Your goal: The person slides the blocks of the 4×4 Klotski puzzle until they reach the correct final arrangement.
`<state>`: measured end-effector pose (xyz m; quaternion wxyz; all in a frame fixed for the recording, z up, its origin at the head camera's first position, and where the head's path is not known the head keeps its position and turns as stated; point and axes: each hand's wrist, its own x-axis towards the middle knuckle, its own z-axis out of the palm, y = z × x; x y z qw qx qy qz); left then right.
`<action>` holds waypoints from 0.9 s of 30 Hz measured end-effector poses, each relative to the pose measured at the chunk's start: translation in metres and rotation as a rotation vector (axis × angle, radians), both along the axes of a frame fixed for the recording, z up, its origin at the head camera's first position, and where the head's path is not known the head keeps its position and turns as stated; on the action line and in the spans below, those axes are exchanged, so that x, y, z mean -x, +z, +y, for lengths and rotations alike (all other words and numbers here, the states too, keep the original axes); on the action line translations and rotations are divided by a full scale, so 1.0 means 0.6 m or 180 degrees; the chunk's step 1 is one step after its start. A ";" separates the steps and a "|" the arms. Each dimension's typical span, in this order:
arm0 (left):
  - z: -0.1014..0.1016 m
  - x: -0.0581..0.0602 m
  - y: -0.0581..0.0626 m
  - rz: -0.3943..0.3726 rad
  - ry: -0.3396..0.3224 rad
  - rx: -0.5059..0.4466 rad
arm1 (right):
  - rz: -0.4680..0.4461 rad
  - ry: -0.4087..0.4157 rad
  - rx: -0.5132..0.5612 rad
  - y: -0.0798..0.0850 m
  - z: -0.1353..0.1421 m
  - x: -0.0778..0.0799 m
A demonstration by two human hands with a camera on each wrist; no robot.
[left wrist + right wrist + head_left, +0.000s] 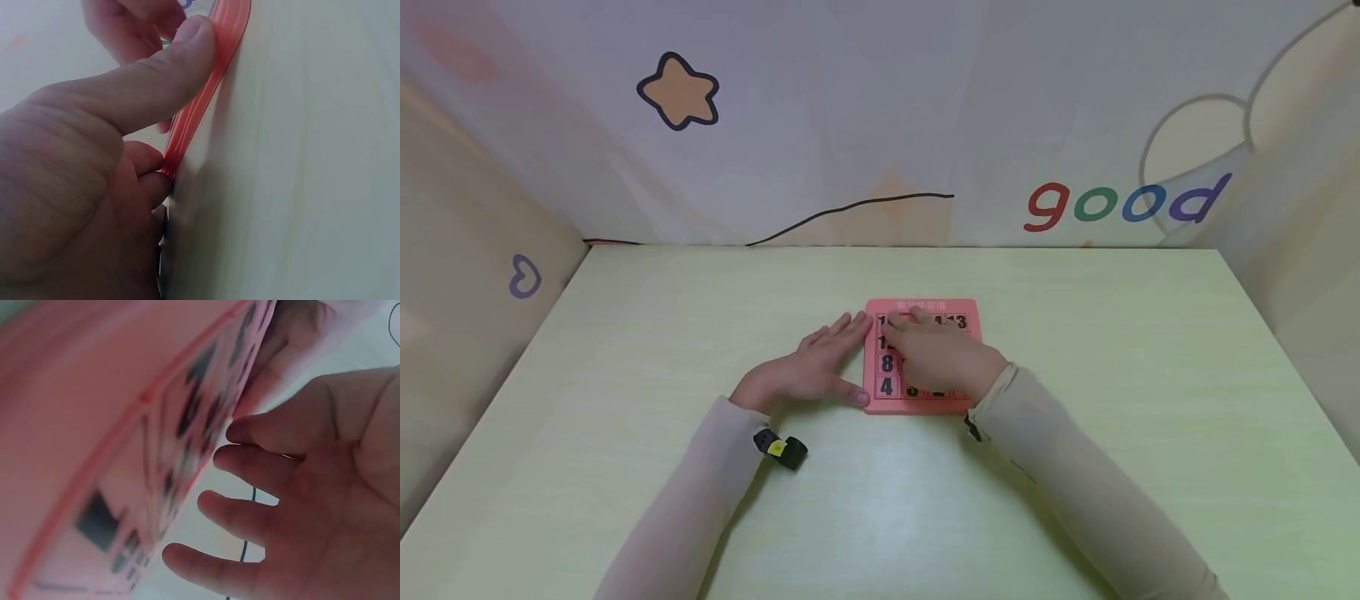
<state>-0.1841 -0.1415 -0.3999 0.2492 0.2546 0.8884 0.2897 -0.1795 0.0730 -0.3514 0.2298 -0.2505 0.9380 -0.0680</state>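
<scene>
A pink number slide puzzle (886,406) lies flat on the table, with black numbers on square tiles. My left hand (808,371) is at its left side, fingers and thumb spread and touching the edge. In the left wrist view, the left thumb (169,69) rests against the puzzle's red-looking side (194,115). Above the tiles is my right hand (943,354), hiding much of the middle and right of the grid. In the right wrist view, the right hand's fingers (240,519) extend toward the tiles; whether they touch cannot be told.
The pale green table (662,333) meets a printed back wall (850,108) with a star and the word "good". Side walls (467,275) stand left and right. A black strap with a yellow mark (778,448) is at the left wrist.
</scene>
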 end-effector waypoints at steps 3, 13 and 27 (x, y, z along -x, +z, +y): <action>-0.001 -0.001 -0.001 0.0005 -0.0011 -0.0005 | -0.0075 -0.0023 -0.0057 -0.002 -0.002 0.000; 0.000 0.000 -0.002 0.0049 -0.0021 -0.0006 | -0.0119 -0.0121 -0.0117 0.001 0.014 0.003; 0.001 0.000 -0.003 0.0039 0.0051 0.0036 | 0.0109 -0.0412 -0.0446 0.024 0.030 -0.001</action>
